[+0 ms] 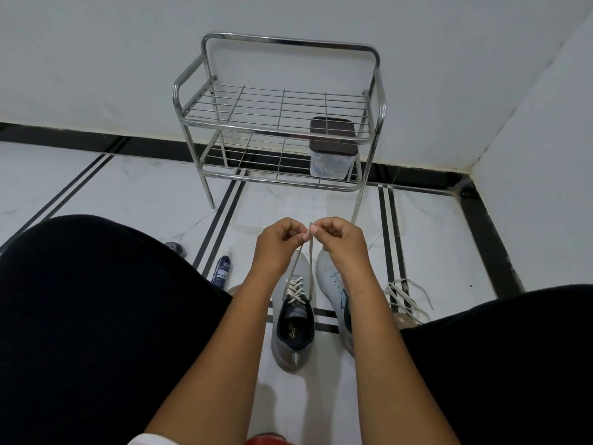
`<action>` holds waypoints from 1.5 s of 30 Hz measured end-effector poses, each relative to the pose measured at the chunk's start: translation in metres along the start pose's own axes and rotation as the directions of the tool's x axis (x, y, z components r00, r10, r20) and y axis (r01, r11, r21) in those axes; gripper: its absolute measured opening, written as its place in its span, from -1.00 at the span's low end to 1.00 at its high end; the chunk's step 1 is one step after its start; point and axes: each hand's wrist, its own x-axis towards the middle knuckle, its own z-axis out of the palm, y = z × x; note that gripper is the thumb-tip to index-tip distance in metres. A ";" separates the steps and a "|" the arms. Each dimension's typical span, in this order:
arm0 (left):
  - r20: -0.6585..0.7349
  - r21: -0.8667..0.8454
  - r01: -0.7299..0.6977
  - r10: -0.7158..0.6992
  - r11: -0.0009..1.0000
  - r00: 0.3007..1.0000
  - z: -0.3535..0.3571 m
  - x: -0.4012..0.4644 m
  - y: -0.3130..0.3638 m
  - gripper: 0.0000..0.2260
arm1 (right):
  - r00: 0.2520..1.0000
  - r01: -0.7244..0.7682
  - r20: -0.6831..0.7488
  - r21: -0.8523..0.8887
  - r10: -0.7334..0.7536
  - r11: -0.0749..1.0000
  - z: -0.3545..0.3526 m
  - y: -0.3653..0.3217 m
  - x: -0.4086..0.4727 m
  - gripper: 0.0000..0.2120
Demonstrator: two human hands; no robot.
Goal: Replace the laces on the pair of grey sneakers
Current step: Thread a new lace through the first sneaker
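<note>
Two grey sneakers stand side by side on the white floor between my knees. The left sneaker [292, 319] has a cream lace [296, 289] threaded through its eyelets, and both lace ends run up to my hands. My left hand [279, 240] and my right hand [340, 239] are held together above the toes, each pinching one lace end taut. The right sneaker [332, 284] is partly hidden under my right forearm, so I cannot see its eyelets. A loose cream lace [406, 295] lies on the floor to the right of the shoes.
A steel wire rack [279, 114] stands against the wall ahead, with a clear lidded container [332, 152] on its lower shelf. A blue bottle [222, 268] lies on the floor by my left knee. My dark-clothed legs fill both lower corners.
</note>
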 end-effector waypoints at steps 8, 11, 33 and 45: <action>-0.001 -0.020 -0.007 0.007 1.000 1.000 0.000 0.001 -0.003 -0.94 | 0.999 -0.009 0.044 -0.029 0.010 1.000 0.002 0.001 -0.001 -0.95; 0.000 -0.030 0.000 0.000 1.000 1.000 0.002 0.001 -0.003 -0.97 | 0.999 0.000 0.037 -0.064 0.002 0.998 0.004 0.002 0.000 -0.96; 0.002 -0.015 0.065 -0.065 0.998 0.998 0.002 -0.003 -0.002 -0.92 | 1.000 -0.008 0.028 0.000 0.008 1.000 0.003 -0.003 -0.001 -0.95; 0.014 0.025 0.003 -0.004 1.000 1.000 0.002 -0.004 0.000 -0.92 | 1.000 -0.014 0.023 0.038 0.013 0.999 0.002 -0.002 0.000 -0.95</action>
